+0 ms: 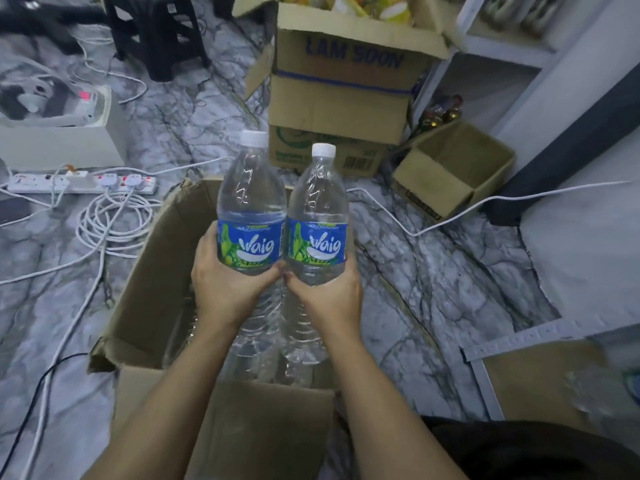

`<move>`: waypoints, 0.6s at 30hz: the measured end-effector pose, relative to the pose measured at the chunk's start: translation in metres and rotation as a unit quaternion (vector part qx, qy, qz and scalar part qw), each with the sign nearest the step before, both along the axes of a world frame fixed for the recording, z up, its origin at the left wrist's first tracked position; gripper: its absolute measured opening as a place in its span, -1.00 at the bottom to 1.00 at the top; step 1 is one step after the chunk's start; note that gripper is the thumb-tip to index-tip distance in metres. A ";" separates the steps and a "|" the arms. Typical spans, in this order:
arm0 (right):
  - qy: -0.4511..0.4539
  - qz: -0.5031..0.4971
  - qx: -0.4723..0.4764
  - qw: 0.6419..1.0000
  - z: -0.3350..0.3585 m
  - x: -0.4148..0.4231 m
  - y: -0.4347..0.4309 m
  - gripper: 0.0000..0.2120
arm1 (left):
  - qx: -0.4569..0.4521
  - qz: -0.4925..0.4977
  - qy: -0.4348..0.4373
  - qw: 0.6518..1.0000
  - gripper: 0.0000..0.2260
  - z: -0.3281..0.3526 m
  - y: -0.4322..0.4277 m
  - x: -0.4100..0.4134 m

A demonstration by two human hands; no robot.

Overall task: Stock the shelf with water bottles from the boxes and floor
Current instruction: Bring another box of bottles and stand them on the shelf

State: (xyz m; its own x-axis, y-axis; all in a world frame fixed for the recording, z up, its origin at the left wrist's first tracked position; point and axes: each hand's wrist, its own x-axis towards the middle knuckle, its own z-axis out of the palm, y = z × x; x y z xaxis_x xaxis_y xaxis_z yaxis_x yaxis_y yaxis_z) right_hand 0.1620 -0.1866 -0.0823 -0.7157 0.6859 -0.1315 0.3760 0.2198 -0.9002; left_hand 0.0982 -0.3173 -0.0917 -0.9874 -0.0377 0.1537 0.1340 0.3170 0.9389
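Note:
Two clear water bottles with white caps and blue labels stand upright side by side above an open cardboard box (149,271). My left hand (225,285) grips the left bottle (250,202) round its lower half. My right hand (329,296) grips the right bottle (318,209) the same way. More clear bottles (263,358) lie inside the box below my hands. The white shelf frame (502,50) stands at the upper right, and a lower shelf edge (519,341) shows at the right.
Stacked cardboard boxes (346,98) stand ahead, with a small open box (450,171) to their right. A power strip (79,181) and coiled white cables (110,220) lie on the marble floor at left. A black stool (156,32) stands at the back.

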 end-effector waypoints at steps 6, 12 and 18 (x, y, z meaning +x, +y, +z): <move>0.141 -0.097 0.047 0.984 0.058 0.021 0.023 -0.27 | 0.019 -0.092 0.107 0.990 -0.21 0.077 0.037 0.007; 0.242 -0.213 0.080 0.943 0.129 0.081 0.089 -0.23 | 0.090 -0.240 0.206 0.944 -0.18 0.156 0.125 0.042; 0.301 -0.320 0.153 0.885 0.201 0.195 0.161 -0.32 | 0.222 -0.383 0.205 0.873 -0.23 0.210 0.242 0.125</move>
